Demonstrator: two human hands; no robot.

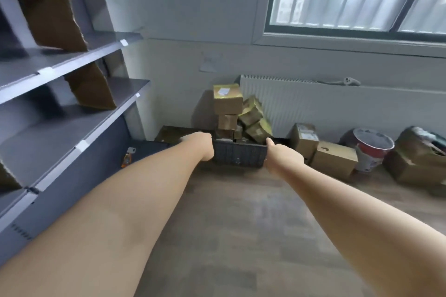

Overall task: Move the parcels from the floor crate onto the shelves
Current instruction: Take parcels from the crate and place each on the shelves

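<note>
A dark grey crate [239,155] sits on the floor ahead, piled high with several brown cardboard parcels [228,100]. My left hand [201,146] grips the crate's left end with fingers curled over the rim. At the crate's right end, my right hand [281,158] holds the other side, thumb up along the corner. Grey metal shelves [72,58] run along the left wall, with a brown parcel [52,11] on an upper shelf and another [93,87] one level lower.
More cardboard boxes [334,159], a red and white bucket [372,153] and an open carton [420,159] line the wall under the radiator [301,106] on the right. A small orange bottle [127,158] stands by the shelf base. Wooden floor lies between me and the crate.
</note>
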